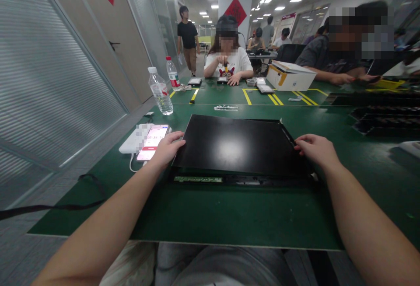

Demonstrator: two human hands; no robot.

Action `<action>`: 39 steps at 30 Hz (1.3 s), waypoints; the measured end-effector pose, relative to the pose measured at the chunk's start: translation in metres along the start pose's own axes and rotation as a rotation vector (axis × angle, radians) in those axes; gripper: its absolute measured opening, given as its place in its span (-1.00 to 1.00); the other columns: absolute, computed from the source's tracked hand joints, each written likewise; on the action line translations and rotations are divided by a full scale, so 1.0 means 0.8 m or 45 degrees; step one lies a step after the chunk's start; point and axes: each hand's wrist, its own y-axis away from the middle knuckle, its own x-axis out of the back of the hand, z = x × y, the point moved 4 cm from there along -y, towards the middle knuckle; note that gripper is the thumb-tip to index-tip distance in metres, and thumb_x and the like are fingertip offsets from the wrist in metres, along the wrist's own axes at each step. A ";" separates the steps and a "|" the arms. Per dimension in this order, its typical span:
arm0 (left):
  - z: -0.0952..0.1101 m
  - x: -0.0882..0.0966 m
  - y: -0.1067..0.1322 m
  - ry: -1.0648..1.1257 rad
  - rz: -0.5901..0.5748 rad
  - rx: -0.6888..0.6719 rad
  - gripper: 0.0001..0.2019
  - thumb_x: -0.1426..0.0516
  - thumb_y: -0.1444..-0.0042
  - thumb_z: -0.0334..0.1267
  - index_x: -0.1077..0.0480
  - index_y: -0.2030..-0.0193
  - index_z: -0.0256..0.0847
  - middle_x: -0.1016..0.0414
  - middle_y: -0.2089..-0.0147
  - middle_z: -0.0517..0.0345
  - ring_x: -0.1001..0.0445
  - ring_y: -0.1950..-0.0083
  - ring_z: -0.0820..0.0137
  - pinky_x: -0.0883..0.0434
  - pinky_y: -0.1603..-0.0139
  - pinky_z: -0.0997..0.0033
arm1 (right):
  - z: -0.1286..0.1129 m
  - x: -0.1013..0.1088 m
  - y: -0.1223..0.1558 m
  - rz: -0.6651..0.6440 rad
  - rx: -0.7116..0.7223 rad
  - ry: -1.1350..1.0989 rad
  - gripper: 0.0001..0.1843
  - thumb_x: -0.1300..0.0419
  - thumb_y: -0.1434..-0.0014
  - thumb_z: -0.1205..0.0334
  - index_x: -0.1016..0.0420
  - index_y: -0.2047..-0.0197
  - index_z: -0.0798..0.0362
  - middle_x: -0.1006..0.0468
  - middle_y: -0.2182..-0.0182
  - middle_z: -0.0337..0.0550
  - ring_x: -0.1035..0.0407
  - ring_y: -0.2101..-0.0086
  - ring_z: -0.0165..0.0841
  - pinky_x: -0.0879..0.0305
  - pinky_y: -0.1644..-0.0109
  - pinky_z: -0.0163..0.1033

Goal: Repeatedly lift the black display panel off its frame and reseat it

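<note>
Near edge of the green work mat (pixel 229 220) runs just above my lap; a broad bare strip of mat lies between that edge and the panel, free on both sides of my forearms.

The black display panel (pixel 234 146) lies flat at mat centre, glossy face up, a ceiling light reflected in it. Along its near edge a narrow green circuit strip (pixel 197 179) sits exposed.

My left hand (pixel 167 148) rests on the panel's left edge, fingers loosely curled, thumb over the corner; it touches the edge, but I cannot tell whether it grips. My right hand (pixel 315 148) rests at the right edge near the far corner, fingers bent down onto the rim, likewise only in contact as far as I can see.

Just left of my left hand: a smartphone (pixel 152 142) with lit screen, lying on a white power bank (pixel 131 145), its cable looping off. Right of the panel the mat is open up to black trays (pixel 383 117) at the far right.

Beyond the panel: a clear water bottle (pixel 160 91), a second bottle with red cap (pixel 172 74), yellow tape lines (pixel 246 97), a white cardboard box (pixel 288 76). Across the table a person in a white shirt (pixel 229 61) works with small parts; another person (pixel 341 58) sits at right. Left side: glass partition (pixel 49 71) and an aisle with one person standing (pixel 188 36).
</note>
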 end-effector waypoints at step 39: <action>-0.024 -0.004 -0.014 -0.535 -0.181 -0.222 -0.77 -0.30 0.10 -0.19 -0.62 0.27 -0.17 -0.46 -0.27 -0.11 -0.49 -0.33 -0.08 -0.48 -0.39 -0.07 | 0.001 0.000 -0.002 -0.008 -0.038 -0.019 -0.86 -0.23 -0.15 0.18 -0.62 0.31 -0.02 -0.68 0.43 -0.15 -0.55 0.45 -0.26 -0.48 0.10 -0.11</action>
